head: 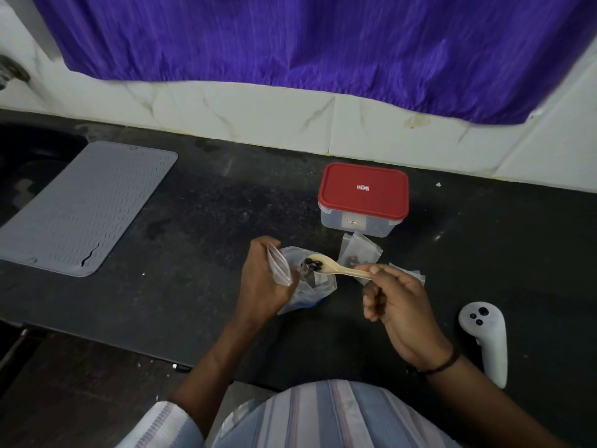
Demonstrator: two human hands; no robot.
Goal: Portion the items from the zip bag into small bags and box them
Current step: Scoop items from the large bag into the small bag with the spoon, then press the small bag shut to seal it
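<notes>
— What is happening at the black worktop?

— A person's left hand grips a small clear bag by its mouth, fingers curled round the plastic, directly above a larger zip bag that lies near the front edge. The right hand pinches the handle of a pale spoon between thumb and forefinger, the other fingers loosely curled; dark beads sit in its bowl, which hovers over the zip bag's open mouth, just beside the small bag.

— And the container?

— A clear box with a red lid in place stands toward the back edge, behind the hands. Just in front of it lie small bags, some showing dark contents; another bag lies partly hidden behind the right hand.

— Anything else on the surface?

— A grey ribbed mat lies toward the left end, and a white controller lies near the front edge on the right. A purple curtain hangs over the white tiled wall behind.
</notes>
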